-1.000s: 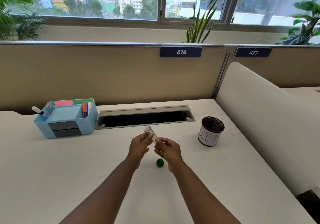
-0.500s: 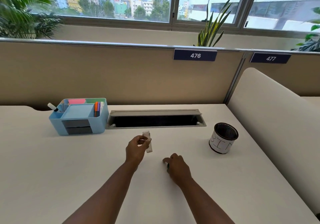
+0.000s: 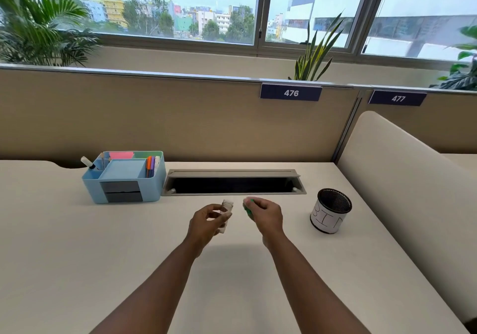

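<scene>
Office desk | 1 clear vial pinched upright in left hand | 1 green cap gripped in right hand, just beside vial | 1 bin cup | 1 blue organizer

Right hand is now gripping the green cap, lifted off the table where it was lying a second ago, and is holding it just right of the clear vial. Left hand alone is holding the vial now.
</scene>
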Available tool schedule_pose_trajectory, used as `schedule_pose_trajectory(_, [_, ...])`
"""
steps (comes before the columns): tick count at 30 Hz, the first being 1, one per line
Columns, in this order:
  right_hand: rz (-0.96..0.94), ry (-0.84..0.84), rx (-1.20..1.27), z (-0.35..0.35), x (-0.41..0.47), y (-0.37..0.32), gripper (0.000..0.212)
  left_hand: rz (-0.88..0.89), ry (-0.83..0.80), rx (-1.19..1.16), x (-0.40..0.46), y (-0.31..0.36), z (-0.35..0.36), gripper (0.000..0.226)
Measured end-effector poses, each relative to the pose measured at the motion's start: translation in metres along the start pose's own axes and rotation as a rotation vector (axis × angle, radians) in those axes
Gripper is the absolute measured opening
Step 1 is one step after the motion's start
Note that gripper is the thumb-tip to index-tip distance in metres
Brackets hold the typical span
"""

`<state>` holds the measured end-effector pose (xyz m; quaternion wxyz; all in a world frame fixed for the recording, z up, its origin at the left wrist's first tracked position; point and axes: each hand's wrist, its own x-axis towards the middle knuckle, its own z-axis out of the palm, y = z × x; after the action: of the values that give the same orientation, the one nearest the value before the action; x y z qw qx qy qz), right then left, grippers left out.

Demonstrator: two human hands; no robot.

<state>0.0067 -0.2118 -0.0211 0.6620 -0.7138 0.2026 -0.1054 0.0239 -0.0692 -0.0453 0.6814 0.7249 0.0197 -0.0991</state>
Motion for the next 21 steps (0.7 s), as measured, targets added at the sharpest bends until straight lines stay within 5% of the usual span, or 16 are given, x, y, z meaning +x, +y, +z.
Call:
schedule_pose_trajectory(5, [0.023,-0.028,0.31,0.006,-0.01,-0.018,0.012,0.002,-0.139,-0.013,-0.011,0.006,0.0,0.013])
schedule_pose_trajectory(16, [-0.15,-0.212,0.122,0.003,-0.024,-0.021,0.007,0.031,-0.176,-0.078,-0.027,0.017,-0.006,0.011])
schedule_pose_trajectory(21, [-0.165,-0.341,0.02,-0.004,-0.026,-0.024,0.026,0.025,-0.21,-0.075,-0.03,0.022,-0.01,0.011])
